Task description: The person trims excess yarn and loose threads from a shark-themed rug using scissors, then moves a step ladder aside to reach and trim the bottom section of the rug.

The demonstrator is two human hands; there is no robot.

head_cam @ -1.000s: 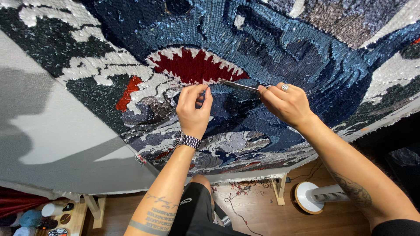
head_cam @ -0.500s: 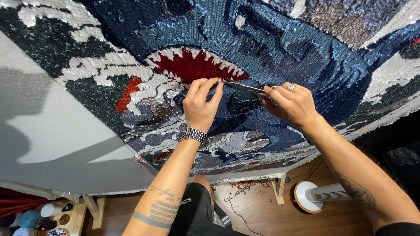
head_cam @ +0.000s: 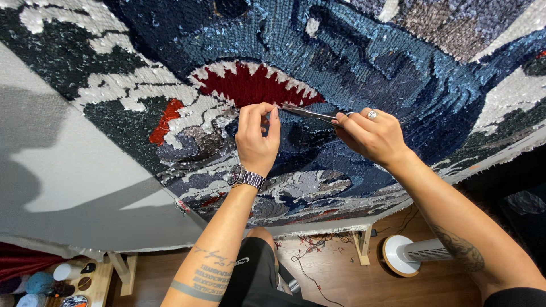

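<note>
Overhead, stretched taut across a wooden frame [head_cam: 359, 243] and tilted toward the camera: a tufted rug [head_cam: 364, 62] in blues, greys and white, with a shark's open red mouth [head_cam: 250, 85] ringed by white teeth. Worked on from below, at the lower edge of that mouth, where red pile met dark blue. Left hand [head_cam: 256, 139], wristwatch [head_cam: 245, 177] on the wrist, raised against the pile with thumb and forefinger pinched together on a tuft or stray strand too small to make out, evidently to lift it clear of the surrounding yarn. Right hand [head_cam: 372, 136], ring on one finger, closed around the handles of a slim pair of scissors [head_cam: 310, 112], held nearly flat to the rug so the blades skimmed the surface, tips reaching right up to the pinching fingers; blades narrow and close together, whether fully shut impossible to tell. Both forearms extended upward, hands kept near each other so one steadied what the other trimmed. Left bare beside the design: a broad area of grey backing cloth [head_cam: 68, 170]. Seen beneath the frame: wooden floor [head_cam: 341, 284] littered with yarn scraps [head_cam: 310, 241] and a trailing cable, a white fan [head_cam: 409, 256] at right, and a low wooden table [head_cam: 99, 278] at left carrying pots and yarn balls.
</note>
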